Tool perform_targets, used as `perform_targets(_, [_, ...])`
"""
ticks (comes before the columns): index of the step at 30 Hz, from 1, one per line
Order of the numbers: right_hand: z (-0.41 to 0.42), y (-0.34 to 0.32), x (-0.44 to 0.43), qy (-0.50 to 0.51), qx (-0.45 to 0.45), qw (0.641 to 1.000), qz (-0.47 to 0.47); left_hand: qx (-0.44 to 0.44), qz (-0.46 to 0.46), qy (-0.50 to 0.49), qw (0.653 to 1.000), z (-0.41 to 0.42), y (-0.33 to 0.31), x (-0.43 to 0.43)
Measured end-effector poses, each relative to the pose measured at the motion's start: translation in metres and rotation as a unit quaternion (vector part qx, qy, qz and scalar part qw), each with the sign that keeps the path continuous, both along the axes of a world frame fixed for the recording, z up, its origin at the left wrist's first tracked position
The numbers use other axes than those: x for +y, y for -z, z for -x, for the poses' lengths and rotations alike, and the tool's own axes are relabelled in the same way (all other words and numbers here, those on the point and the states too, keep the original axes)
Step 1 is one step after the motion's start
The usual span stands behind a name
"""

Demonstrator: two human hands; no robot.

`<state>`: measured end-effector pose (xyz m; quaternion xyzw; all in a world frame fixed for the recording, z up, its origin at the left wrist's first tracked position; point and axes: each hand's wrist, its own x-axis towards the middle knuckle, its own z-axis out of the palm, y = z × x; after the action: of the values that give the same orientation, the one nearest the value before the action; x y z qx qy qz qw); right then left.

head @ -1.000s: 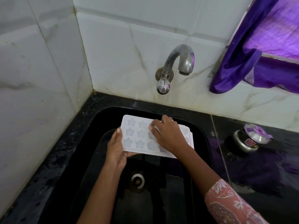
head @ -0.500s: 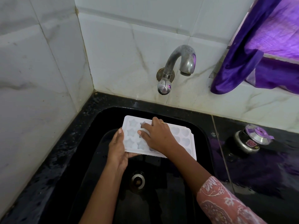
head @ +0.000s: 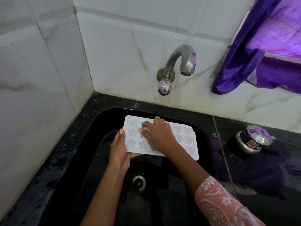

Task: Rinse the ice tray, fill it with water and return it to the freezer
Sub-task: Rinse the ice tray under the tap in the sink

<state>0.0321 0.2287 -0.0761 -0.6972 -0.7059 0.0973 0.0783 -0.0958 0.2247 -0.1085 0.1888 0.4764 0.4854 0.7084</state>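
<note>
White plastic ice tray (head: 184,133) is held level over the black sink (head: 97,160), below the tap (head: 179,62), which shows no water. The left hand (head: 119,150) grips its left end, thumb on top; the right hand (head: 158,135) lies with fingers flat on the star moulds. This looks like the rinse step; next, the tap needs opening

Sink (head: 91,185): open basin at 6 o'clock of tray (head: 187,141), around drain (head: 138,182). Tap (head: 179,61) overhangs at 12, gap beneath. Wall (head: 40,79) closes 9. Pot (head: 251,141) at 3; curtain (head: 244,62) at 2.
</note>
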Motion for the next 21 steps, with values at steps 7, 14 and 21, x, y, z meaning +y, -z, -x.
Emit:
perform_targets(7, [-0.003, -0.004, 0.002, -0.005, -0.007, 1.000, 0.015, 0.009, -0.005, -0.001, 1.000, 0.000, 0.000, 0.000])
perform_targets(14, [0.010, -0.018, 0.007, -0.069, -0.019, 0.997, -0.028, 0.006, -0.009, -0.015, 1.000, -0.004, 0.000, 0.002])
perform_targets(21, [0.022, -0.002, 0.016, -0.061, -0.023, 0.998, 0.003, 0.009, -0.005, -0.014, 1.000, -0.004, 0.003, 0.002])
